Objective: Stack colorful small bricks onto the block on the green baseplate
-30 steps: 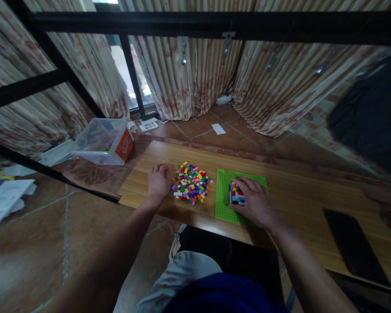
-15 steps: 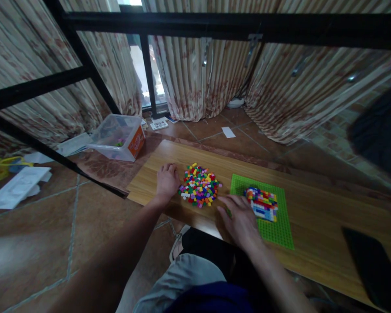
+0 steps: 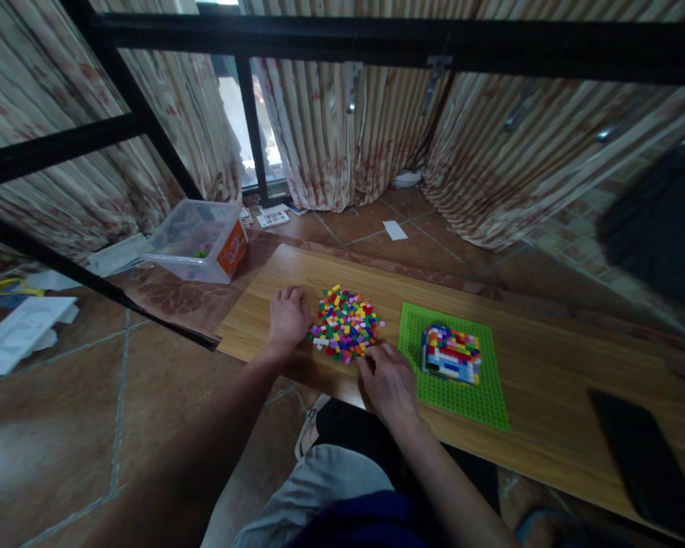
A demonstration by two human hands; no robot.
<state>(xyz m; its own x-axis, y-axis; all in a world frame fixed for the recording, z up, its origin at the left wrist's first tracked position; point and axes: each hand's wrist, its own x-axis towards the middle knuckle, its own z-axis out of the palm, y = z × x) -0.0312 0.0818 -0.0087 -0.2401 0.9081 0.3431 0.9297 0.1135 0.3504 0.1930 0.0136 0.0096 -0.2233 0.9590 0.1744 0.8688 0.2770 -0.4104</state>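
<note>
A heap of small multicoloured building bricks [image 3: 347, 323] lies on the wooden table. My left hand [image 3: 289, 316] rests on the tabletop at the heap's left edge, fingers loosely bent and slightly apart, with no brick visible in it. At the heap's near right edge is my right hand [image 3: 389, 379], its thumb and fingers apart and fingertips by the bricks. No held brick shows there. To its right lies a green baseplate [image 3: 488, 407] bearing a multicoloured brick build [image 3: 454, 354], with a darker, hollow-looking part on its left side.
A dark flat object [image 3: 642, 457] lies towards the right end of the wooden table [image 3: 553, 380]. A clear plastic bin [image 3: 197, 240] with an orange label stands on the floor beyond the left end. Black metal framing [image 3: 342, 34] crosses before the curtains.
My right hand has moved left, away from the baseplate to the heap's edge, uncovering the left side of the build. My left hand stays beside the heap. The view has shifted slightly.
</note>
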